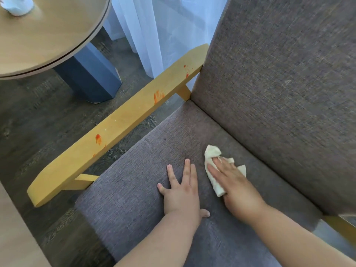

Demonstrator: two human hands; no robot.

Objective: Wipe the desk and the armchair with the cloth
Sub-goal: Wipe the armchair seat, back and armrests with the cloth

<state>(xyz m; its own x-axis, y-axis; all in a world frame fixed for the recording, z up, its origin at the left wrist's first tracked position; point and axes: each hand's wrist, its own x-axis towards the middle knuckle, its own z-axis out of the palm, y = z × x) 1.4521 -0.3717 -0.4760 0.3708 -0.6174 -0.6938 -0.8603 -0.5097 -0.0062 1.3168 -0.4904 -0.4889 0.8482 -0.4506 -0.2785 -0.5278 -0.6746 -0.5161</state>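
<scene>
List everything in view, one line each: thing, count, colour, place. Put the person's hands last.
armchair: one, grey fabric seat and back, centre and right.
armrest: one in full view, yellow wood, left of the seat.
stains: several, orange-red, along the armrest.
cloth: one, cream, crumpled on the seat.
round table: one, light wood with a blue base, upper left.
white object: one, on the round table, cut off by the frame.
curtain: one, sheer white, behind the armrest.
floor: dark wood, left.
left hand: flat on the seat, empty.
right hand: pressing the cloth onto the seat.
</scene>
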